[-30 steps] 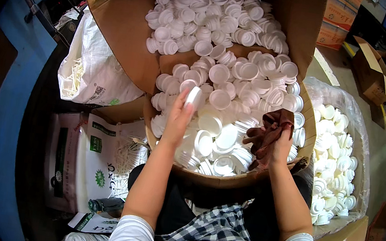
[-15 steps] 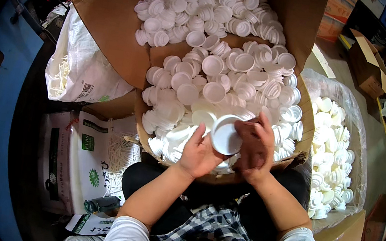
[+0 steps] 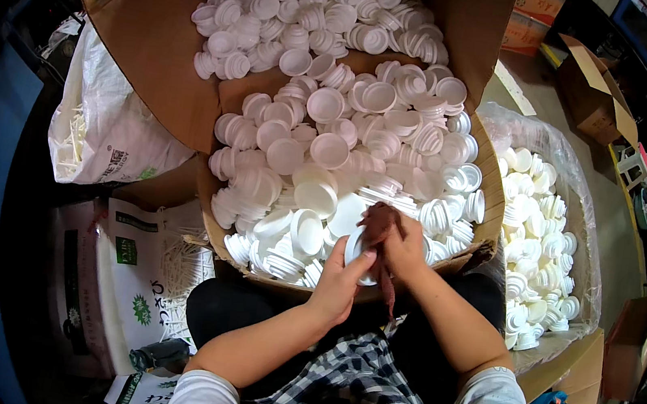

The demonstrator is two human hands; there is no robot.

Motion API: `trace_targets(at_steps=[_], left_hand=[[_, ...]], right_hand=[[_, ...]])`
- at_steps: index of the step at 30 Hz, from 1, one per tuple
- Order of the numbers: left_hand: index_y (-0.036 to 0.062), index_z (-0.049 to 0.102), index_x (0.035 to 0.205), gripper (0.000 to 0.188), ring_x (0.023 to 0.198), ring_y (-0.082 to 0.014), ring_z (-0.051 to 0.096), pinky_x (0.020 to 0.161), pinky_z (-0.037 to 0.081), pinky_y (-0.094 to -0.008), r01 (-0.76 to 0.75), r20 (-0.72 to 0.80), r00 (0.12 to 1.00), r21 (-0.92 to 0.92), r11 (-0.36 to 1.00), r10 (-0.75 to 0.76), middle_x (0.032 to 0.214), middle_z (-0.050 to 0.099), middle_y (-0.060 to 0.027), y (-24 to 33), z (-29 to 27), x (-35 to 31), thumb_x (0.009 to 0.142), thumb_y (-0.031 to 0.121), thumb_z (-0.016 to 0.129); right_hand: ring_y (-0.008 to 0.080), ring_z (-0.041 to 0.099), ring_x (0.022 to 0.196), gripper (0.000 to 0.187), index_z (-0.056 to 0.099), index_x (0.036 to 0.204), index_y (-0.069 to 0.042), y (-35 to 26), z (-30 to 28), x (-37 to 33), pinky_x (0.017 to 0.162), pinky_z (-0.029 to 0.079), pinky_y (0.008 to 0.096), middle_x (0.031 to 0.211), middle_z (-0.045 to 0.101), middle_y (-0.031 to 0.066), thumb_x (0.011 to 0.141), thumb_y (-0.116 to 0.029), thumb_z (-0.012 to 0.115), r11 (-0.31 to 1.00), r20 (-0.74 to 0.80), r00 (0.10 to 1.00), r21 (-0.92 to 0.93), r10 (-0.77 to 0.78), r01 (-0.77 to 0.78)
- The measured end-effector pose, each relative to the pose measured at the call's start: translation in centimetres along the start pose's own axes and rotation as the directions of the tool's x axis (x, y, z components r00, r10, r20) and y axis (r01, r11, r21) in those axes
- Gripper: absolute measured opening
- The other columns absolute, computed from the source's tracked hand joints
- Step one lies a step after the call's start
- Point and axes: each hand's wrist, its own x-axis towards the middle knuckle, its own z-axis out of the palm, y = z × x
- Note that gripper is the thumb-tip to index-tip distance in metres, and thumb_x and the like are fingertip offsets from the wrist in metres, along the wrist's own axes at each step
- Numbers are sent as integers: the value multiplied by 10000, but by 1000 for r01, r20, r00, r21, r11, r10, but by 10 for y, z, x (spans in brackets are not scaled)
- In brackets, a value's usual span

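A small white round plastic cap [image 3: 354, 247], shaped like a shallow dish, is gripped by its edge in my left hand [image 3: 335, 287]. My right hand [image 3: 407, 252] is closed on a reddish-brown cloth [image 3: 380, 226], which is pressed against the cap and covers part of it. One end of the cloth hangs down below my fingers. Both hands are over the near edge of a big cardboard box [image 3: 488, 244]. Inside it lie heaps of similar white caps [image 3: 314, 197], many nested in stacks, with more on a raised part at the back.
A clear plastic-lined box [image 3: 586, 306] of similar white pieces stands to the right. On the left are a white woven sack [image 3: 125, 123] and a printed bag [image 3: 138, 259] beside thin white sticks [image 3: 183, 265]. An open carton [image 3: 599, 91] sits at the far right.
My hands have come together. The right hand has brought the cloth onto the cap, and the cap has turned more edge-on. The whole view has shifted slightly.
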Motion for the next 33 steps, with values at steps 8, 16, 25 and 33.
trace_targets(at_steps=[8,16,25,33], left_hand=[[51,455,1174,349,1015,-254,556,824,486,-446,39,-134,987,-355,934,-92,1120,552,-108,29,-11,6,900,267,479],[116,457,1215,611,1045,-275,531,770,472,-445,-2,-12,1000,-424,906,-3,1178,527,-86,65,-14,11,867,602,331],[65,438,1238,765,1048,-306,522,792,456,-466,96,152,988,-541,835,-16,1202,509,-119,86,-26,9,823,691,289],[75,402,1279,494,1112,-242,486,870,426,-466,-180,68,972,-408,895,227,1224,494,-86,84,-32,14,949,428,298]], right_hand=[[183,546,999,432,489,1193,5,-46,-103,18,867,433,303,1122,561,112,790,-98,604,963,166,949,-83,269,-258],[204,510,1070,526,539,1168,-72,-33,-79,75,895,402,329,1195,530,117,661,37,453,821,166,978,-571,126,-9],[288,581,897,406,591,1067,-41,77,-73,147,778,485,327,1278,441,176,705,61,441,511,24,971,-847,-237,145],[137,576,775,203,596,998,-18,-3,-49,111,692,445,227,918,585,68,806,-76,564,879,-118,983,-472,-137,66]])
